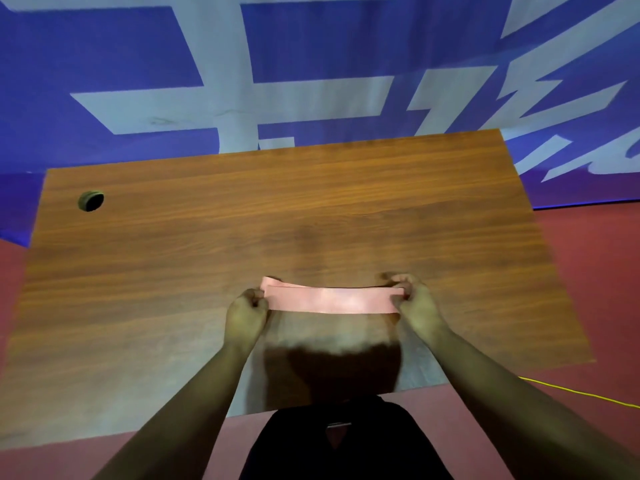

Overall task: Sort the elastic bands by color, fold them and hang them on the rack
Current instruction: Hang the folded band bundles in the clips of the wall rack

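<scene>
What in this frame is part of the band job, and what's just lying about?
Job:
- pink band, held level above the table
- left hand, gripping one end
- right hand, gripping the other end

Lying about:
- table
- cable hole
- yellow cord on the floor
- blue banner

No rack in view.

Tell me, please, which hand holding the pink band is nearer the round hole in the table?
The left hand, pinching the pink band at the end toward the round hole in the table; the right hand holds the opposite end, farther away.
</scene>
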Demonstrator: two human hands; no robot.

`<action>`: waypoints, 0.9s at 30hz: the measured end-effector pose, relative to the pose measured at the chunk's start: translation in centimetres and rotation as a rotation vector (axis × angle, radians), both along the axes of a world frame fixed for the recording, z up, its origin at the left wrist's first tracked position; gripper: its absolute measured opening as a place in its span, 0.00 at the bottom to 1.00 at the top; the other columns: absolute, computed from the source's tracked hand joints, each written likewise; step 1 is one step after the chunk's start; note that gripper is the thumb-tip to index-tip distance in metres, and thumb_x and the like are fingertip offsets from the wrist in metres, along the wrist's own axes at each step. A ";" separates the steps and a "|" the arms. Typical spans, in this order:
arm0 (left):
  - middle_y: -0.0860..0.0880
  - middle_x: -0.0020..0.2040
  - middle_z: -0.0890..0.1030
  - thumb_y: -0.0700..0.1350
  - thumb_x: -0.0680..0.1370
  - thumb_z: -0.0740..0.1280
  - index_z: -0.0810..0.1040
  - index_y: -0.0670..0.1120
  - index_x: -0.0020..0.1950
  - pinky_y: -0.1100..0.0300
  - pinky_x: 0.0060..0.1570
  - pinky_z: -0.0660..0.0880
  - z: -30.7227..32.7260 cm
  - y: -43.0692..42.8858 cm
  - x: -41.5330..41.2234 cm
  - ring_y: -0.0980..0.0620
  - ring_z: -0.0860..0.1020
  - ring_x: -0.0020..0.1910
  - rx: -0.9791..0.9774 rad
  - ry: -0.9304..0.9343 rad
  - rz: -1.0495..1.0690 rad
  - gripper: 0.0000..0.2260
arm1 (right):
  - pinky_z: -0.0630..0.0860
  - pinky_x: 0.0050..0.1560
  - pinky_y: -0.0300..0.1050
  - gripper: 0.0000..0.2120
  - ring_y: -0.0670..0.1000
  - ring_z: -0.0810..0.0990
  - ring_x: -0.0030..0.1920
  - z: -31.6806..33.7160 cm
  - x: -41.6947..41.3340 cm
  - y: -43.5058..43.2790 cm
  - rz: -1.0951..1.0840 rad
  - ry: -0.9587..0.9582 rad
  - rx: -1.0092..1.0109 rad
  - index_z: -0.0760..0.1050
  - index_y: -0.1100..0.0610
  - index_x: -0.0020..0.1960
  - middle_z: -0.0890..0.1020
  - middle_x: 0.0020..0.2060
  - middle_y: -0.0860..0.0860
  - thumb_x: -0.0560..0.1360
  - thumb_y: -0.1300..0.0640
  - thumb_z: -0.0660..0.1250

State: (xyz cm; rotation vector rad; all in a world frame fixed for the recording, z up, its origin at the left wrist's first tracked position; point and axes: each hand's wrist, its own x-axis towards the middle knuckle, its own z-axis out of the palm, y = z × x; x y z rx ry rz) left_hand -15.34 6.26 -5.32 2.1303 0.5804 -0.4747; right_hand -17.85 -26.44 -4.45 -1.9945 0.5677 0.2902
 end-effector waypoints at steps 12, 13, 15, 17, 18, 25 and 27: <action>0.45 0.45 0.83 0.53 0.76 0.70 0.80 0.43 0.46 0.58 0.45 0.72 -0.9 -2.4 -0.5 0.45 0.79 0.46 0.152 -0.057 -0.068 0.13 | 0.66 0.54 0.27 0.20 0.52 0.79 0.57 -0.9 0.1 0.9 -0.003 0.016 -0.183 0.77 0.63 0.58 0.81 0.58 0.55 0.71 0.76 0.59; 0.43 0.47 0.83 0.48 0.77 0.69 0.80 0.42 0.48 0.58 0.46 0.72 -1.0 -2.5 -0.4 0.42 0.80 0.48 0.171 -0.066 -0.054 0.10 | 0.66 0.54 0.27 0.20 0.52 0.79 0.58 -0.8 0.0 0.9 -0.002 0.018 -0.189 0.77 0.63 0.58 0.81 0.58 0.55 0.71 0.76 0.59; 0.42 0.48 0.84 0.43 0.77 0.67 0.81 0.42 0.50 0.57 0.46 0.72 -0.6 -2.6 -0.3 0.41 0.80 0.49 0.180 -0.084 -0.006 0.07 | 0.67 0.51 0.26 0.20 0.51 0.79 0.56 -0.4 -0.1 0.9 -0.018 0.004 -0.190 0.78 0.60 0.56 0.81 0.55 0.53 0.71 0.76 0.58; 0.44 0.45 0.84 0.42 0.76 0.67 0.80 0.44 0.48 0.57 0.44 0.72 -0.1 -2.3 -0.2 0.42 0.80 0.46 0.155 -0.128 0.015 0.04 | 0.70 0.48 0.25 0.19 0.50 0.79 0.52 0.0 -0.3 1.1 -0.054 -0.035 -0.147 0.76 0.54 0.51 0.81 0.52 0.51 0.71 0.75 0.58; 0.45 0.43 0.83 0.42 0.75 0.67 0.78 0.45 0.46 0.57 0.43 0.72 0.1 -2.0 -0.2 0.42 0.79 0.44 0.141 -0.148 0.027 0.02 | 0.71 0.48 0.26 0.20 0.50 0.80 0.51 0.1 -0.4 1.3 -0.068 -0.057 -0.121 0.74 0.51 0.48 0.81 0.52 0.50 0.71 0.75 0.58; 0.43 0.44 0.79 0.39 0.75 0.66 0.80 0.42 0.48 0.59 0.49 0.69 -1.1 -0.4 1.0 0.44 0.75 0.53 0.153 -0.119 0.010 0.04 | 0.76 0.56 0.41 0.19 0.52 0.80 0.51 -2.1 -0.3 1.9 -0.106 0.041 -0.216 0.77 0.54 0.53 0.80 0.55 0.58 0.70 0.72 0.61; 0.43 0.45 0.77 0.38 0.75 0.66 0.80 0.41 0.50 0.57 0.50 0.70 -1.2 -0.5 1.2 0.42 0.76 0.51 0.186 -0.137 -0.005 0.05 | 0.75 0.49 0.38 0.18 0.52 0.80 0.48 -2.5 0.0 1.9 -0.143 0.128 -0.243 0.77 0.57 0.57 0.80 0.55 0.58 0.71 0.70 0.62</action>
